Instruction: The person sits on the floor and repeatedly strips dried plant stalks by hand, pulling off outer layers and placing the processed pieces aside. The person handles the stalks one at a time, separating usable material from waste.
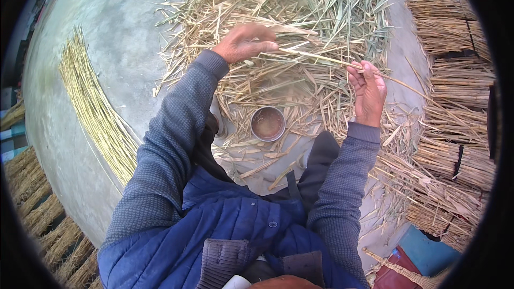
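Observation:
A long, thin reed stalk (316,56) stretches between my hands, over a heap of stripped leaves and straw (235,5). My left hand (243,44) is closed at the stalk's left end, thumb pointing right; its fingers are slightly blurred. Farther right, my right hand (368,93) pinches the same stalk between thumb and fingers, palm turned up. The stalk's other end runs on past the right hand toward the stacked bundles. Below the hands, a small round metal bowl (267,123) with a brownish inside stands on the floor between my feet.
To the left, a long bundle of yellow-green stalks (96,109) lies on the concrete floor (128,37). Tied reed bundles (455,83) are stacked along the right side. More brown bundles (43,214) lie at the lower left. Teal and red pieces (428,249) lie at the lower right.

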Demonstrator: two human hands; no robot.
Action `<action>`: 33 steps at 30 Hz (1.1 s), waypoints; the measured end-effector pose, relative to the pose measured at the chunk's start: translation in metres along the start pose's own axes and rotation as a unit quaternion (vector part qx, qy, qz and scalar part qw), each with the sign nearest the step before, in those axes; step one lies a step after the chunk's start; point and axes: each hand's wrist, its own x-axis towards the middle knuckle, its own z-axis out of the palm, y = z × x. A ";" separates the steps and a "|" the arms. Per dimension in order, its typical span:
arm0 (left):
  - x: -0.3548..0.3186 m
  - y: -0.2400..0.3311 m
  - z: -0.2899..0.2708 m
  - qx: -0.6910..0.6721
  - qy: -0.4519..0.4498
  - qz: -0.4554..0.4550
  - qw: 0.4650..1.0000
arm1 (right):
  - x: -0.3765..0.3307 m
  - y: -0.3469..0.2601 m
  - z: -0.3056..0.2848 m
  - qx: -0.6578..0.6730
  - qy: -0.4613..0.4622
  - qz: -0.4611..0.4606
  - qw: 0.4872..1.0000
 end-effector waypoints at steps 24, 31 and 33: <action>-0.032 -0.035 -0.062 -0.085 -0.062 -0.167 0.980 | 0.016 -0.001 -0.022 -0.002 0.143 -0.027 0.989; -0.029 -0.032 -0.064 -0.180 -0.018 -0.198 0.963 | 0.015 -0.012 -0.029 0.022 0.096 -0.073 0.992; -0.030 -0.028 -0.058 -0.156 0.004 -0.184 0.970 | 0.016 -0.014 -0.031 0.015 0.096 -0.065 0.993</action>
